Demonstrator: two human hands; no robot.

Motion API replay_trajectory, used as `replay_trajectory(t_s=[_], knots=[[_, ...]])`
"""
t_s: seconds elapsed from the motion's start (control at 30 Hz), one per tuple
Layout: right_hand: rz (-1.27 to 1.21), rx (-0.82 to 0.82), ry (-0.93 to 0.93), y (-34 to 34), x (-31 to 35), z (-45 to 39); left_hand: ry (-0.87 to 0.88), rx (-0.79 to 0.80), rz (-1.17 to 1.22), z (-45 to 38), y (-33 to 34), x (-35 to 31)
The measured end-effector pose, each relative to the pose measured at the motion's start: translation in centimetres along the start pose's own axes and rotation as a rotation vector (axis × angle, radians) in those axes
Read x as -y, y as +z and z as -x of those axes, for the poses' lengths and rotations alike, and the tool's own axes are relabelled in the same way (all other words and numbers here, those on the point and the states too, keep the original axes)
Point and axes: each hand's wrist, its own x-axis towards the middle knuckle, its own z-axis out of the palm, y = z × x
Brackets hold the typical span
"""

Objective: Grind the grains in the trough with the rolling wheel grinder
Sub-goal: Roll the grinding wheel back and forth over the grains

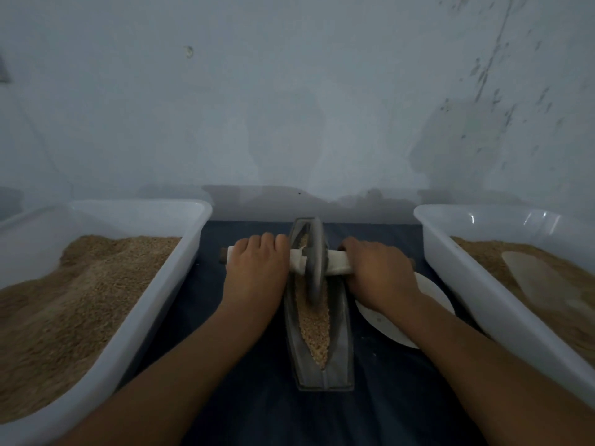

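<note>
A grey boat-shaped trough point(338, 365) lies lengthwise on the dark blue cloth, holding tan grains point(314, 326). The grey rolling wheel point(314, 262) stands upright in the trough, toward its far half. A white-wrapped axle handle point(338, 263) runs through the wheel to both sides. My left hand point(257, 268) lies over the left handle with its fingers curled over it. My right hand point(380, 272) grips the right handle. The handle's dark ends stick out beyond both hands.
A white tub point(180, 252) of tan ground grain stands on the left. A second white tub point(450, 265) on the right holds grain and a pale scoop point(541, 281). A white plate point(386, 323) lies under my right wrist. A bluish wall rises close behind.
</note>
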Motion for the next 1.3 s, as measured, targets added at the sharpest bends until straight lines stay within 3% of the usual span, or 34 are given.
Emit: replay_trajectory(t_s=[0.1, 0.37, 0.6, 1.13, 1.3], knots=[[0.039, -0.109, -0.055, -1.0, 0.8, 2.1, 0.038, 0.027, -0.025, 2.0, -0.9, 0.1], [0.009, -0.197, -0.069, -3.6, 1.8, 6.0, 0.117, 0.15, -0.095, 4.3, -5.4, -0.1], [0.012, -0.251, -0.097, -3.7, 1.5, 6.6, 0.069, 0.168, -0.131, 5.3, -6.0, -0.5], [-0.049, 0.316, 0.087, -0.3, -1.0, -3.1, 0.017, 0.154, -0.088, -3.3, 0.5, 0.5], [-0.084, 0.392, 0.121, -0.1, -1.3, -4.9, -0.021, 0.134, -0.082, -5.2, 1.3, 0.6]])
